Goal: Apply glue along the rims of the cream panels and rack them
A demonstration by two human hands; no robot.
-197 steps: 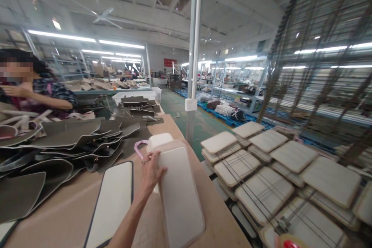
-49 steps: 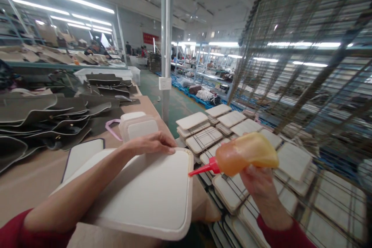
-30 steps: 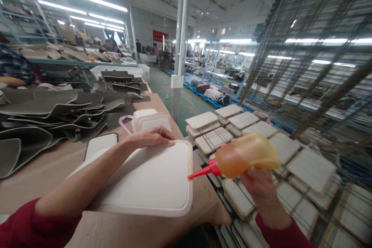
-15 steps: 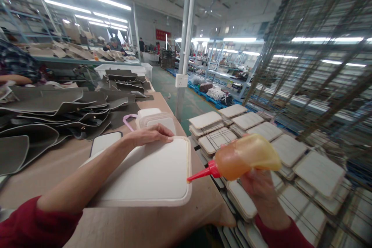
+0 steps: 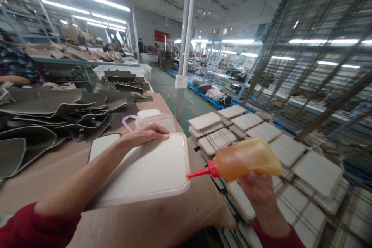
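Head view: the left hand (image 5: 148,134) lies flat, fingers loose, on the far edge of a white panel (image 5: 151,172) near the worktop's (image 5: 162,221) right edge. The right hand (image 5: 259,194), fingers clenched around an amber squeeze bottle (image 5: 247,159), holds its red nozzle (image 5: 200,172) at the panel's right rim.

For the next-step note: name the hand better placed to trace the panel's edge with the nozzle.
Right, likely. The right hand holds the squeeze bottle, nozzle at the white panel edge; left hand pins it.
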